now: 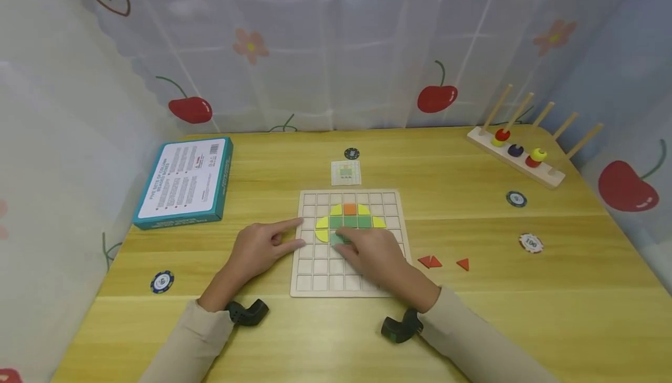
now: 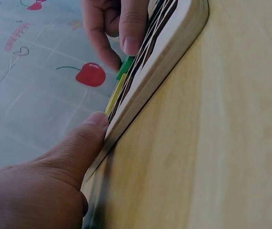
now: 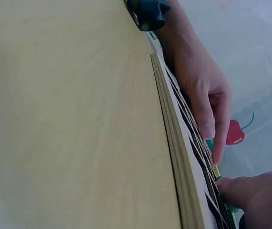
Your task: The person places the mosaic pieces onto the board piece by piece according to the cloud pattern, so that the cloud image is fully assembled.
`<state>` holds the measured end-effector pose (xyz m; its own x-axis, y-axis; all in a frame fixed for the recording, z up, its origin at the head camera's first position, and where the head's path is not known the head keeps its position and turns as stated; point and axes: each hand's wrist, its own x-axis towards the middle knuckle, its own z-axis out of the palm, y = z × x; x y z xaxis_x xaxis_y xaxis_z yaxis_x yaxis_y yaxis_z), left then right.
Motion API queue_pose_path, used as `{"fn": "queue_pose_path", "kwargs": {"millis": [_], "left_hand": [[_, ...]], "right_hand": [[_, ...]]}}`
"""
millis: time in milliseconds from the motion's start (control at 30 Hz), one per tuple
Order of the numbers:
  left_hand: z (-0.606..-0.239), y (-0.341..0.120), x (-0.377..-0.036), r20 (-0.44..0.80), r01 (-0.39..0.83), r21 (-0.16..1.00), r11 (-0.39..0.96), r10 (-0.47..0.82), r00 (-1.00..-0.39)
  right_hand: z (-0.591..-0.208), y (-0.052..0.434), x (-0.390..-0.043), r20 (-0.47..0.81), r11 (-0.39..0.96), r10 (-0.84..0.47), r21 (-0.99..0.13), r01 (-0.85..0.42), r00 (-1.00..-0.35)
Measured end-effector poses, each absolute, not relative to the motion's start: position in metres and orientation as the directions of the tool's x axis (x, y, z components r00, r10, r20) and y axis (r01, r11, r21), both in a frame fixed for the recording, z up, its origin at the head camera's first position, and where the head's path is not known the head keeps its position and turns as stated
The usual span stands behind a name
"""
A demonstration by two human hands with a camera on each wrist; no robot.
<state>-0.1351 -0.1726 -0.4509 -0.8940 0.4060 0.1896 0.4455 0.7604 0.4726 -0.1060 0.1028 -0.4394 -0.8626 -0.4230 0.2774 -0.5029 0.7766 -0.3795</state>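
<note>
Right hand (image 1: 375, 255) presses pale green tile (image 1: 338, 237) into grid board (image 1: 310, 281) at table centre, fingers extended flat, tile just below yellow-green-orange pattern (image 1: 349, 218). Left hand (image 1: 259, 249) steadies board's left edge, index and thumb straight against rim. Tile looks light, thin, rigid, likely smooth; best pinched by its edges or slid under fingertip. Spare red triangles (image 1: 430, 262) lie right of board.

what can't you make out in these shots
- Light green tile: head view, mostly hidden by the right hand.
- Grid board cells: both wrist views show it edge-on.
- Pattern card: head view, too small.
- Box print: head view, too small to read.
</note>
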Motion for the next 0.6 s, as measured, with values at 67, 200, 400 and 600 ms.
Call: {"fn": "queue_pose_path", "kwargs": {"millis": [67,200,400,600], "left_hand": [[-0.4524,-0.1714,-0.1352,0.199,0.450,0.472,0.758,0.405,-0.892],[-0.4523,-0.1723,-0.1355,0.206,0.449,0.466,0.763,0.400,-0.893],[-0.4536,-0.1733,-0.1359,0.207,0.451,0.461,0.764,0.401,-0.892],[-0.4519,-0.1724,-0.1357,0.195,0.447,0.468,0.762,0.404,-0.894]], "right_hand": [[-0.4417,0.1028,-0.1074,0.284,0.780,-0.417,-0.375,-0.501,-0.863],[-0.4453,0.1003,-0.1095,0.310,0.780,-0.394,-0.385,-0.493,-0.865],[-0.4480,0.0952,-0.1083,0.341,0.774,-0.348,-0.422,-0.473,-0.873],[-0.4498,0.0950,-0.1069,0.357,0.779,-0.336,-0.414,-0.471,-0.871]]}}
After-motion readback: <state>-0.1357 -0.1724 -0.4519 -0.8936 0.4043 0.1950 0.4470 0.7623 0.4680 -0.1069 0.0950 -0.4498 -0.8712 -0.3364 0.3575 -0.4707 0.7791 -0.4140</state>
